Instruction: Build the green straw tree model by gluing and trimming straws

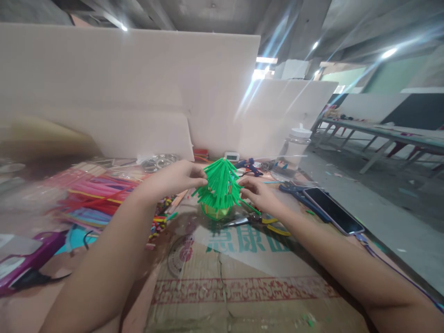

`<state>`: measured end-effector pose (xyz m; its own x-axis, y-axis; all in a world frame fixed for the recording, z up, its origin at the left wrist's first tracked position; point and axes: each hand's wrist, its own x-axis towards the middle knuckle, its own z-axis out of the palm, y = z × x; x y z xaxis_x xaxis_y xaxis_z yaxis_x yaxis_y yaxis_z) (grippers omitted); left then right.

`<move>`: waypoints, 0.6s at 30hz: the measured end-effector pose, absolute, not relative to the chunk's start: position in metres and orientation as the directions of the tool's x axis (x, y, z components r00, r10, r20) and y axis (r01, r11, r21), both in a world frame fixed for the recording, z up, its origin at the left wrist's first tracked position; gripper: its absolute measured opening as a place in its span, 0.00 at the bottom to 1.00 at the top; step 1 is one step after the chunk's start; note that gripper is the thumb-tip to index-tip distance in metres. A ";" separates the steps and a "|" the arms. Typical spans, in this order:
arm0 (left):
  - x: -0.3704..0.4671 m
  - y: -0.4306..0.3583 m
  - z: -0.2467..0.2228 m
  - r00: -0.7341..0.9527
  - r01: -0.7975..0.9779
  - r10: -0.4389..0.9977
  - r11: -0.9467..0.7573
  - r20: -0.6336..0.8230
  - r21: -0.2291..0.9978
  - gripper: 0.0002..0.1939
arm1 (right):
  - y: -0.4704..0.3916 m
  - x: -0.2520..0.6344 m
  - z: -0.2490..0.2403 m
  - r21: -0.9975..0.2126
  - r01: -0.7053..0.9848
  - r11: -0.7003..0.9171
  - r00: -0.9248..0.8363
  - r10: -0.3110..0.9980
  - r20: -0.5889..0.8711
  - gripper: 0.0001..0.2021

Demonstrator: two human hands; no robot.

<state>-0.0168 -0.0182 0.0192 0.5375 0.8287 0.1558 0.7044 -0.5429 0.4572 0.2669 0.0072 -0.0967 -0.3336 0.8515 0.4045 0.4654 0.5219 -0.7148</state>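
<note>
A small cone-shaped tree [222,182] of fuzzy green chenille stems stands upright on the cardboard, its layers hanging down over a yellow-green round base [215,212]. My left hand [182,176] is at its upper left side, with thumb and fingers closed on the green stems. On the other side, my right hand [255,192] has bent fingers gripping the stems at the right edge. Just in front of the base lie scissors [243,221] with yellow-and-black handles, partly beneath my right wrist.
Bundles of coloured chenille stems [100,196] and short cut pieces lie at left, near a purple tool [31,261]. A phone [333,210], pliers [298,192], a glue gun [251,166] and a lidded jar [297,143] are at right. White boards [138,83] stand behind.
</note>
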 end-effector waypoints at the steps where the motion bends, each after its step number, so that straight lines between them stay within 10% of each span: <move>1: -0.017 -0.017 0.019 0.542 0.701 0.829 -0.535 0.135 0.471 0.13 | 0.007 0.266 -0.097 -0.714 0.471 0.519 -0.333 0.853 0.401 0.10; 18: -0.018 -0.007 0.014 0.474 0.765 0.876 -0.462 0.093 0.449 0.17 | 0.024 0.350 -0.060 -0.407 0.781 0.473 -0.548 0.832 -0.085 0.18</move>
<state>-0.0184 -0.0072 0.0136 0.4741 0.8756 0.0929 0.7651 -0.4618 0.4488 0.3499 0.0239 -0.0603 -0.5481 0.8321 -0.0847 0.7814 0.4732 -0.4068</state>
